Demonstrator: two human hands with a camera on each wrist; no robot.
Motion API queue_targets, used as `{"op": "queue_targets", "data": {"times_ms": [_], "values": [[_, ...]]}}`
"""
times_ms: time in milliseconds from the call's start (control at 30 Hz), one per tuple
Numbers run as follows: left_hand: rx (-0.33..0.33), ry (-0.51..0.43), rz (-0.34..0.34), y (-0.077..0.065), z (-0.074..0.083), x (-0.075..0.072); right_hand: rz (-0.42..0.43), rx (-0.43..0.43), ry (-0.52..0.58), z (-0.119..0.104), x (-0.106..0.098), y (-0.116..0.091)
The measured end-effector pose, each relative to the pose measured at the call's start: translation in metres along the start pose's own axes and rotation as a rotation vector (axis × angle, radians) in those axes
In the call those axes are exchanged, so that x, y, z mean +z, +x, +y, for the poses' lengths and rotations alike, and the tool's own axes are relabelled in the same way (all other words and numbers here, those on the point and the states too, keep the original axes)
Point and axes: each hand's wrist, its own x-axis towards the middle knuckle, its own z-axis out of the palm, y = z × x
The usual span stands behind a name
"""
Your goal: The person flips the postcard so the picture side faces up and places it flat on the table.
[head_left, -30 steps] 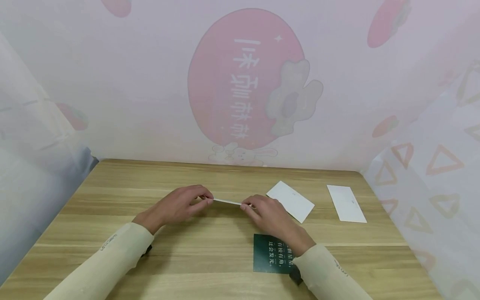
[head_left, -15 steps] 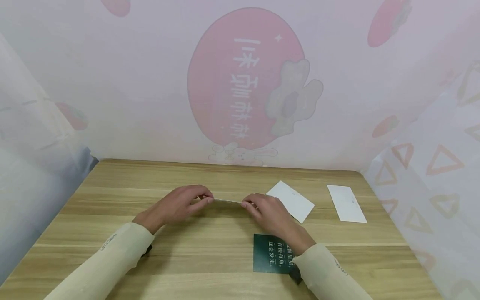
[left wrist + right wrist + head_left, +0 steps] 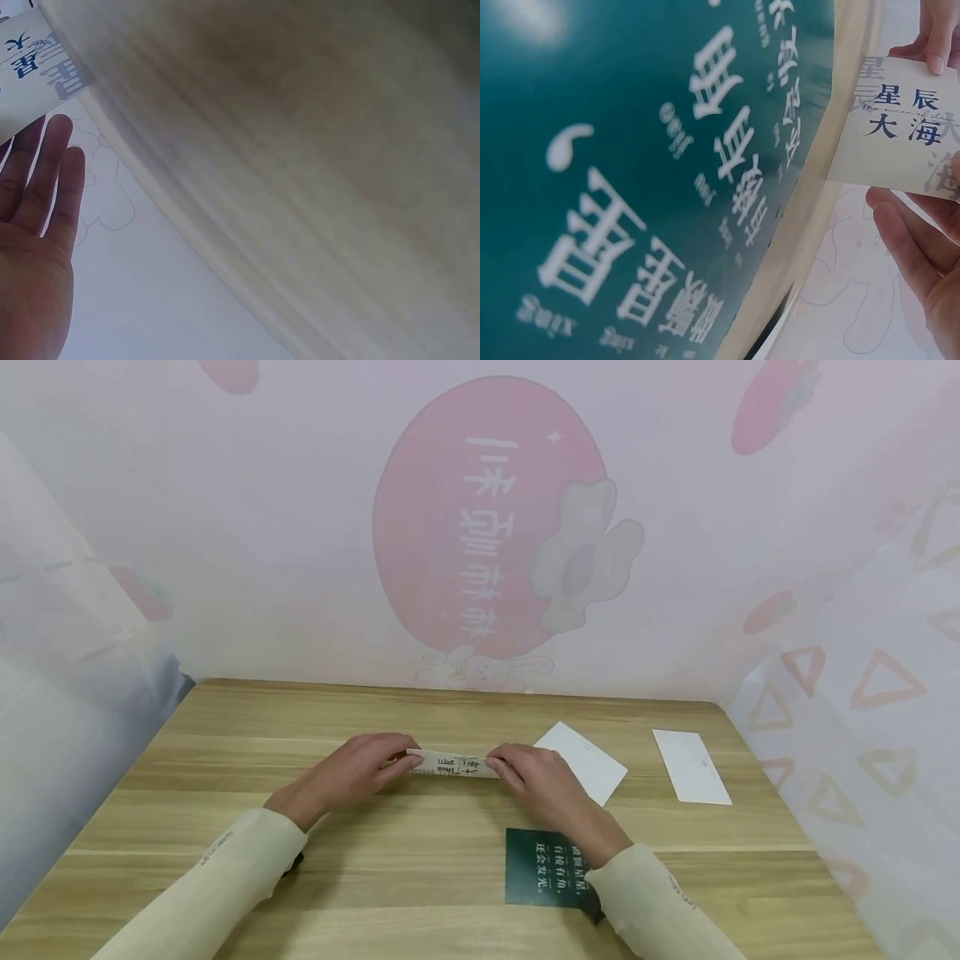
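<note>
A pale card (image 3: 453,764) printed with dark Chinese characters is held above the table between both hands. My left hand (image 3: 348,777) pinches its left end, and my right hand (image 3: 543,787) pinches the right end between thumb and fingers. Its printed face, with blue characters, shows in the right wrist view as the card (image 3: 900,124). In the left wrist view a corner of the card (image 3: 34,71) appears above the left hand's fingers (image 3: 67,184). Below the right wrist lies a dark green card (image 3: 532,868) with white characters, partly covered by the sleeve.
A white card (image 3: 581,764) lies askew just behind the right hand. Farther right rests another white card (image 3: 693,768). The wooden table (image 3: 405,868) ends at a pale printed curtain (image 3: 300,568), with more fabric hanging on both sides.
The card in both hands has tilted from almost edge-on, so its printed face shows in the head view. The hands have barely moved. The cards on the table lie as before.
</note>
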Motion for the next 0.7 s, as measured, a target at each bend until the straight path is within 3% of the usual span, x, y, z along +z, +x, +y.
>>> {"op": "queue_targets", "data": {"times_ms": [700], "values": [[0.001, -0.027, 0.024, 0.0003, -0.0008, -0.0008, -0.011, 0.059, 0.012, 0.0006, 0.0039, 0.0040]]}}
